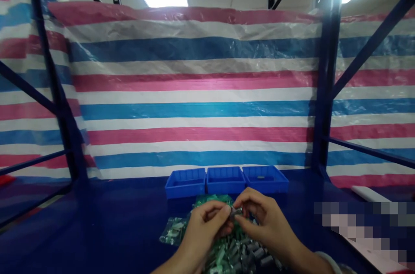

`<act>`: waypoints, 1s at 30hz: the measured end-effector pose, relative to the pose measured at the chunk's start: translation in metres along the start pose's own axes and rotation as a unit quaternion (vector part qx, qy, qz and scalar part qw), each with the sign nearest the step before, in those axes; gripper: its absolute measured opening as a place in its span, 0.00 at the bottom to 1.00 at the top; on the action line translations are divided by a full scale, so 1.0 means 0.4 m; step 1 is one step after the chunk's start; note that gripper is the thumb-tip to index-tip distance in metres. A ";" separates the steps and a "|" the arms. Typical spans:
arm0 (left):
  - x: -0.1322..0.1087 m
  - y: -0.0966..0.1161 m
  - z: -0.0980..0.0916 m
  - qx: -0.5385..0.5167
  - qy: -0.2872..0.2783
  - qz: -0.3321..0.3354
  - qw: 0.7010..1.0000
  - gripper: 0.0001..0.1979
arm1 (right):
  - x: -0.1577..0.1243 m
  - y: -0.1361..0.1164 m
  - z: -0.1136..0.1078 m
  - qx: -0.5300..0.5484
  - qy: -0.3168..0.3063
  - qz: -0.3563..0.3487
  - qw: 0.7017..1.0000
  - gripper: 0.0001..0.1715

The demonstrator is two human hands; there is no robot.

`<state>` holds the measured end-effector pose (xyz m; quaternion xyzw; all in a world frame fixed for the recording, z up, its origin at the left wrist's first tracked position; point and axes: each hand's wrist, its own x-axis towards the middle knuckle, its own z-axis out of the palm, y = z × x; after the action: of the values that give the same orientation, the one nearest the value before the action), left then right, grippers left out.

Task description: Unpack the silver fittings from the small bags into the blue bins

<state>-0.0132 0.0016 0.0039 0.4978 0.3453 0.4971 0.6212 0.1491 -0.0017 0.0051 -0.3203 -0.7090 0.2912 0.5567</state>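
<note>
Your left hand [207, 223] and right hand [264, 217] both pinch the grey part [236, 212] between them, above the pile [248, 254]. It looks light, stiff and perhaps slick, hardly fragile; take it near its ends, since its rounded side may roll.

A small grey part [237, 212] is pinched between both hands [207, 223] [265, 218].

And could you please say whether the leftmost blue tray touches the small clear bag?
Apart: the head view shows blue tabletop between tray and bag.
</note>
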 end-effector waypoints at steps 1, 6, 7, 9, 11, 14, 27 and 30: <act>-0.002 -0.005 0.001 -0.035 -0.004 -0.021 0.999 0.11 | -0.005 -0.007 -0.004 -0.021 0.003 -0.031 0.999 0.08; -0.011 -0.014 0.011 -0.114 -0.016 -0.059 0.992 0.08 | -0.018 -0.030 -0.018 -0.104 -0.044 -0.141 0.984 0.16; -0.012 -0.013 0.012 -0.112 -0.012 -0.057 0.992 0.08 | -0.018 -0.030 -0.020 -0.124 -0.051 -0.166 0.977 0.17; -0.013 -0.008 0.013 -0.097 0.006 -0.041 0.994 0.07 | -0.018 -0.027 -0.023 -0.159 -0.056 -0.207 0.964 0.18; -0.016 0.001 0.013 -0.070 0.030 -0.013 0.997 0.07 | -0.015 -0.023 -0.027 -0.176 -0.043 -0.211 0.960 0.16; -0.026 0.021 0.015 -0.018 0.047 0.040 0.998 0.06 | -0.006 -0.015 -0.032 -0.165 0.010 -0.131 0.978 0.10; -0.040 0.042 0.014 0.055 -0.041 0.120 0.990 0.03 | 0.016 0.028 -0.025 0.332 -0.072 0.182 0.923 0.16; -0.037 0.045 0.010 0.071 -0.034 0.130 0.988 0.03 | 0.045 0.046 -0.068 0.165 -0.044 0.111 0.979 0.14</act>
<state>-0.0184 -0.0136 0.0213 0.5978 0.2902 0.5306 0.5261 0.1750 0.0253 0.0077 -0.2879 -0.6350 0.4779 0.5343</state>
